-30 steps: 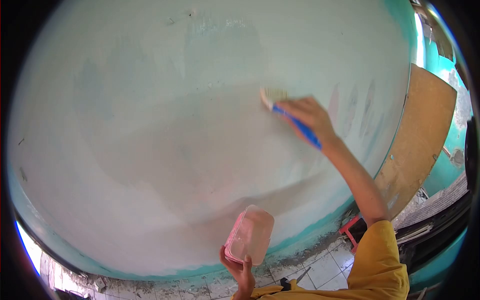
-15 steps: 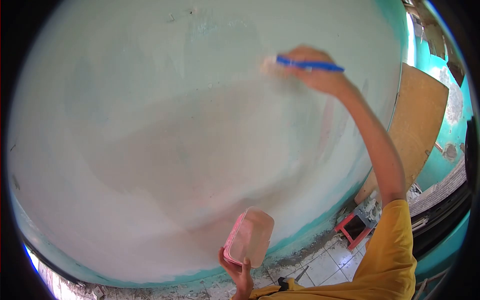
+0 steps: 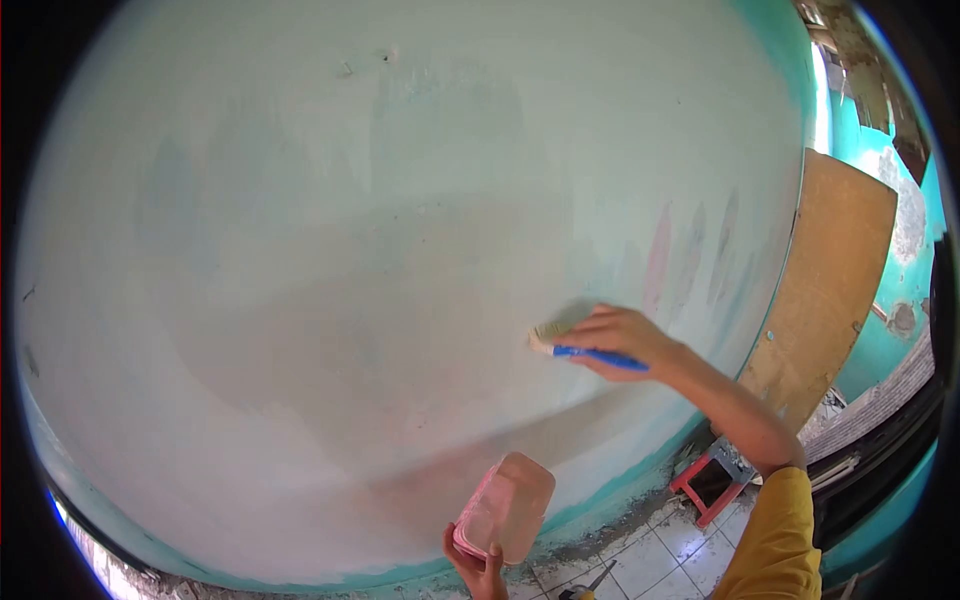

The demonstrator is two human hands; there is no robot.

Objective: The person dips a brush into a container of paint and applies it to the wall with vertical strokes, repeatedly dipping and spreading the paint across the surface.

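A paintbrush (image 3: pixel 602 356) with a blue handle and pale bristles is gripped in my right hand (image 3: pixel 625 340). Its bristles touch, or come very close to, the wall (image 3: pixel 330 310), which is coated in whitish paint with greyer patches. Low in the view, my left hand (image 3: pixel 478 568) holds a pink-rimmed plastic tub (image 3: pixel 505 508) by its near end, thumb on the inner side and fingers round the outside. The tub is tilted, and a pale coating covers its inside.
A red and grey stool (image 3: pixel 712 482) stands on the white floor tiles (image 3: pixel 645 550) at lower right. Behind it a tan wooden board (image 3: pixel 835 270) leans by the wall's right edge. Turquoise paint shows along the wall's bottom.
My right hand has swept the paintbrush down the wall, from high up to about mid-height. The tub in my left hand sits slightly lower in view.
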